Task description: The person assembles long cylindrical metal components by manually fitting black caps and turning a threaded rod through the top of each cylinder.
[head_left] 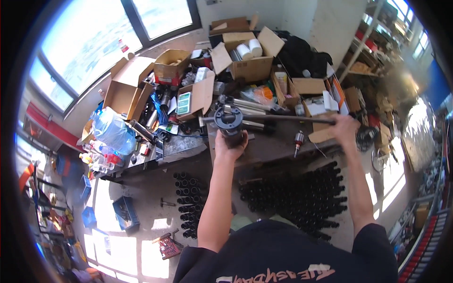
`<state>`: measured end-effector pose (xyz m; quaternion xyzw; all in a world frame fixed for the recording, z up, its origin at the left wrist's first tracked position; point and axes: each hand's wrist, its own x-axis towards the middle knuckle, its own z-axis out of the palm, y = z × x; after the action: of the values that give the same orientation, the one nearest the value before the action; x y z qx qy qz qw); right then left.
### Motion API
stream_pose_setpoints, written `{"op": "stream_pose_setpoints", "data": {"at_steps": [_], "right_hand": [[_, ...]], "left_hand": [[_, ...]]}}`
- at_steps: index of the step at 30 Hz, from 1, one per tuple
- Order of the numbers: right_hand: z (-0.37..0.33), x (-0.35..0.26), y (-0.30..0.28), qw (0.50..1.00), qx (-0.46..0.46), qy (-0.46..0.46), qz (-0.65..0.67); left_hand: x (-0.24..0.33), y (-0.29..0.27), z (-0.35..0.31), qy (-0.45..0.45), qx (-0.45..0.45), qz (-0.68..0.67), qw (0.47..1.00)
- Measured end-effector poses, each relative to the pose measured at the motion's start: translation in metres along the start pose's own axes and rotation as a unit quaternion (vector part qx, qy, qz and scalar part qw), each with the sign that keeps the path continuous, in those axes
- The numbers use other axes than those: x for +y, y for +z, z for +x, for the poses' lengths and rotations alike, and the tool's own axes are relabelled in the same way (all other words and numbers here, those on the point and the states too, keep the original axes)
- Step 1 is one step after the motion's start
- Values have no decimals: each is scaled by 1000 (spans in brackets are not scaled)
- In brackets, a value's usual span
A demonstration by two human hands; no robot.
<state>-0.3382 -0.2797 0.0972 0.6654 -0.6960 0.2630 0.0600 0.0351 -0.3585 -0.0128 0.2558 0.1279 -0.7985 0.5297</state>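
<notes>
My left hand (pixel 231 149) is wrapped round the lower body of a dark, cylindrical metal part (pixel 228 123). A round flange with holes and a central opening forms its top, which faces up. My right hand (pixel 346 130) grips the right end of a long dark bar (pixel 295 118). The bar runs leftward over the workbench (pixel 278 137) to the metal part; whether it touches the part I cannot tell. To the left of the part, a pale block-like end (pixel 205 121) shows in line with the bar. A small motor armature (pixel 298 140) stands on the bench between my hands.
Open cardboard boxes (pixel 252 69), metal tubes (pixel 252 103) and loose parts crowd the back of the bench. Clear plastic bags (pixel 111 131) hang at its left. Rows of black cylinders (pixel 297 198) cover the floor near me. A blue crate (pixel 125 213) lies on the floor at left.
</notes>
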Motion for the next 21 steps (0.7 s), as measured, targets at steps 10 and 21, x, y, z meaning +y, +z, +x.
{"op": "stream_pose_setpoints", "data": {"at_steps": [10, 21], "right_hand": [[-11, 83, 35, 994, 37, -97, -42], [-376, 113, 175, 879, -220, 363, 219]], "left_hand": [[-45, 30, -63, -2, 8, 25, 1000], [-50, 2, -153, 73, -337, 125, 930]]}}
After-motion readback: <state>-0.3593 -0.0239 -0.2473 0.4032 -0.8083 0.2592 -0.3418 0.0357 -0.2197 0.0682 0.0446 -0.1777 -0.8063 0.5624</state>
